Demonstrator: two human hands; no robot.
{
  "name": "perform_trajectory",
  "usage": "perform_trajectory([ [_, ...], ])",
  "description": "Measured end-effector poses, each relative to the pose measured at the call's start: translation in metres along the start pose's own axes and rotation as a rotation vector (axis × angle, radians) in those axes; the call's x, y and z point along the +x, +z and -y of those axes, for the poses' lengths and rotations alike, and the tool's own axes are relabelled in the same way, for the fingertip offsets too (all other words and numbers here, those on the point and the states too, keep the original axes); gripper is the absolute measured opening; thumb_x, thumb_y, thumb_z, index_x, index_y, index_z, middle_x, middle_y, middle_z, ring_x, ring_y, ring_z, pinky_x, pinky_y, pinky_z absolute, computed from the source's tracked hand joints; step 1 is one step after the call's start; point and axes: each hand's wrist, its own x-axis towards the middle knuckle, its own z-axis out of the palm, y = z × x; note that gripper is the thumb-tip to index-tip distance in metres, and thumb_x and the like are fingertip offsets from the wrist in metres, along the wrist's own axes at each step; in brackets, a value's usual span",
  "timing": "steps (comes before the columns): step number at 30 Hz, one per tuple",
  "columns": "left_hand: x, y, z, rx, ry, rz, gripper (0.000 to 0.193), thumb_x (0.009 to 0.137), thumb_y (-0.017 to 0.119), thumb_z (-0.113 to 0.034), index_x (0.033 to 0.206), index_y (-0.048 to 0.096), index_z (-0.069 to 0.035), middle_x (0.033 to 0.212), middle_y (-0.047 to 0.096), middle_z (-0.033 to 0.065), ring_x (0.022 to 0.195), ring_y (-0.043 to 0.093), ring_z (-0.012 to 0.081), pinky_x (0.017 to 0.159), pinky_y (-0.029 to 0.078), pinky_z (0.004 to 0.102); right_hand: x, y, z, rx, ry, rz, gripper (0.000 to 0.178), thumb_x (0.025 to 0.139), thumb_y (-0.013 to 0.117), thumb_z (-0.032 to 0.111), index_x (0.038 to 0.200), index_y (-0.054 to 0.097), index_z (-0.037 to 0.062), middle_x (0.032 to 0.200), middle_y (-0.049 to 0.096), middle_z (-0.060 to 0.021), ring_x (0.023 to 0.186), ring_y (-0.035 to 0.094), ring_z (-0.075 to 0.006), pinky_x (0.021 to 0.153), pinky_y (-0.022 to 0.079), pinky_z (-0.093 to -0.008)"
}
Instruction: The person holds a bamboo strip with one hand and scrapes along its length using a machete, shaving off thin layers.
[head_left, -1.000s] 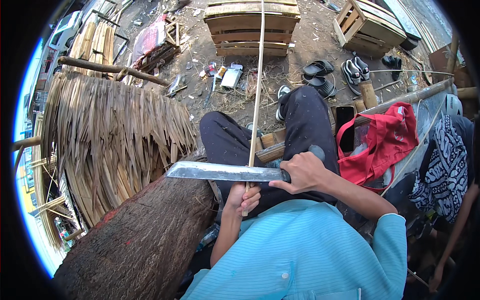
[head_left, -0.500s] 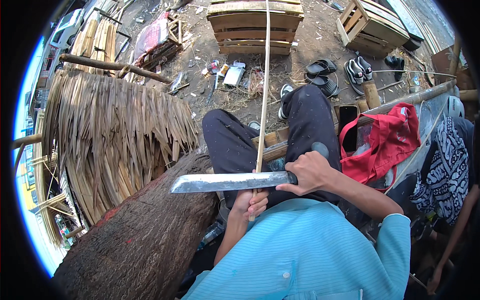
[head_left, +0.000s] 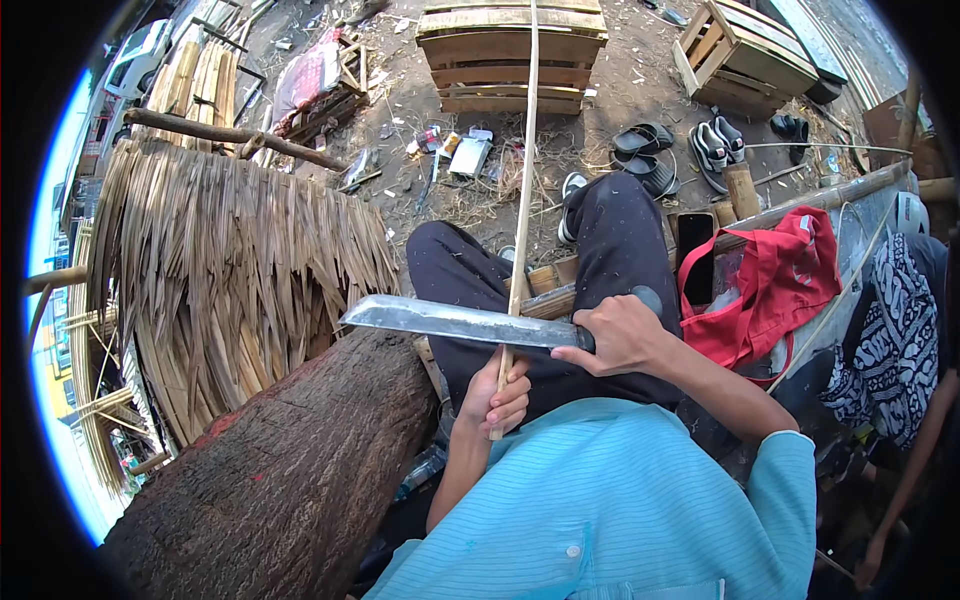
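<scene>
Left hand (head_left: 497,397), fingers clamped round the near end of a pale bamboo strip (head_left: 528,180), which runs out between the knees (head_left: 612,200); right hand (head_left: 625,337), fingers wrapped on the handle (head_left: 648,298), holds a machete (head_left: 450,319) crosswise over it, and good work here wants a shallow, steady blade angle, edge well clear of those left fingers

I could not see the far end of the pale strip (head_left: 526,170), cut by the upper edge; the right hand (head_left: 628,338) covered the middle of the knife handle (head_left: 648,297).
</scene>
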Motion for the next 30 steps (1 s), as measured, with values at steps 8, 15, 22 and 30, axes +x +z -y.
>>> perform_trajectory([
  [8,0.002,0.004,-0.001,-0.029,-0.022,0.025,0.047,0.099,0.023,-0.045,0.071,0.037,-0.009,0.04,0.033,-0.0006,0.025,0.036,0.0099,0.02,0.027,0.0214,0.007,0.0,-0.009,-0.05,0.027,-0.021,0.06,0.076,0.057,0.06,0.062,0.061,0.002,0.051,0.056,-0.0164,0.052,0.06,-0.0334,0.049,0.046,-0.04],
  [15,-0.004,-0.008,0.005,0.007,0.019,-0.079,0.049,0.098,0.026,-0.047,0.08,0.047,-0.007,0.043,0.034,-0.0005,0.027,0.037,0.0093,0.022,0.029,0.0209,0.002,-0.003,-0.001,-0.089,-0.071,0.12,0.063,0.075,0.055,0.064,0.065,0.064,0.0023,0.051,0.056,-0.0159,0.052,0.059,-0.0336,0.05,0.047,-0.0408],
  [22,-0.006,-0.001,0.003,0.032,0.003,-0.054,0.047,0.098,0.026,-0.047,0.073,0.037,-0.009,0.041,0.032,-0.0012,0.025,0.034,0.0085,0.021,0.026,0.0209,0.008,-0.007,-0.004,-0.058,-0.054,0.091,0.064,0.077,0.053,0.064,0.069,0.065,0.0016,0.054,0.057,-0.0181,0.055,0.06,-0.0347,0.053,0.048,-0.0418],
  [30,-0.001,0.003,0.003,0.06,-0.01,0.011,0.048,0.098,0.026,-0.047,0.071,0.037,-0.009,0.04,0.032,-0.0018,0.025,0.034,0.0078,0.021,0.026,0.021,0.014,-0.016,-0.012,-0.053,0.019,0.085,0.067,0.078,0.049,0.065,0.072,0.067,0.0005,0.056,0.058,-0.0192,0.058,0.061,-0.035,0.056,0.049,-0.042],
])
